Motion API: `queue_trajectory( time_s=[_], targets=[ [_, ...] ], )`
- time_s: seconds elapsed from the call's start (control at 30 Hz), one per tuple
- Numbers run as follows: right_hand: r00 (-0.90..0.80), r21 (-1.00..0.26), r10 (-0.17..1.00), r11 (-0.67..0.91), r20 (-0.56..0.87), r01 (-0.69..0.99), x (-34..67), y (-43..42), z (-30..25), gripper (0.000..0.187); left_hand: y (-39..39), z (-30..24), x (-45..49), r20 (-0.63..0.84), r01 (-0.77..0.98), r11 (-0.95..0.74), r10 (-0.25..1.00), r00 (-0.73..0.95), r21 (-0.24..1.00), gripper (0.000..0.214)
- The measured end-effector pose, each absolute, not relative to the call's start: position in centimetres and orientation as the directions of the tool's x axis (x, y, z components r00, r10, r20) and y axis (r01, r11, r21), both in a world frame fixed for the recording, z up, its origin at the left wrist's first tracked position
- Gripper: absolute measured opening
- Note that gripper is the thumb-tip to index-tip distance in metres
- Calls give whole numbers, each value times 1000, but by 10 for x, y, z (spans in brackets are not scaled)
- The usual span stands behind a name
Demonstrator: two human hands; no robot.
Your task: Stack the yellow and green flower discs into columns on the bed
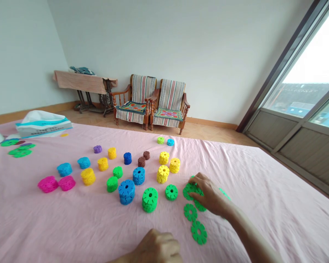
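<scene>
My right hand (208,193) reaches over a loose cluster of green notched discs (190,191). Its thumb and forefinger are apart, fingertips touching or just above the discs. Closer to me lie two more flat green discs, one green disc (190,212) above another green disc (199,232). My left hand (157,248) is closed at the bottom edge, knuckles up; the inside of the fist is hidden. Between the hands and beyond stand a tall green stack (150,199), a shorter green stack (171,192) and a blue stack (126,191).
Yellow stacks (163,174), brown stacks (142,162), pink stacks (48,184) and others stand across the pink cloth (93,226). A tissue pack (44,126) and mixed loose discs (22,150) are at the left. Two wooden armchairs (168,113) stand by the wall.
</scene>
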State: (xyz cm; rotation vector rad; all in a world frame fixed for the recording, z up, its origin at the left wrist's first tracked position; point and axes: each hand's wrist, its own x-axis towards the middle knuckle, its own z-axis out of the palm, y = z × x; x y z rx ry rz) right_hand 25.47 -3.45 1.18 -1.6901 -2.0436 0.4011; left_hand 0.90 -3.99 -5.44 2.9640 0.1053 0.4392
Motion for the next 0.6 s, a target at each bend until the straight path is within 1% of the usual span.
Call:
queue_trajectory(
  time_s=[0.07,0.2,0.27,0.47,0.6],
  targets=[
    [-134,-508,978,197,160,838,253,-34,10,18,-40,-54,9,283,45,-987,87,955,153,29],
    [-124,-528,982,182,144,829,252,-34,9,36,-39,-54,9,284,45,-988,86,955,150,28],
    [-142,-526,981,190,131,829,253,-34,11,39,-39,-53,9,285,43,-987,86,955,152,29],
    [-165,-484,980,199,113,852,248,-33,19,20,-39,-51,7,287,38,-986,84,954,162,28],
    [-170,-446,978,205,118,871,241,-34,22,14,-39,-51,7,284,35,-983,85,955,179,28]
  ],
)
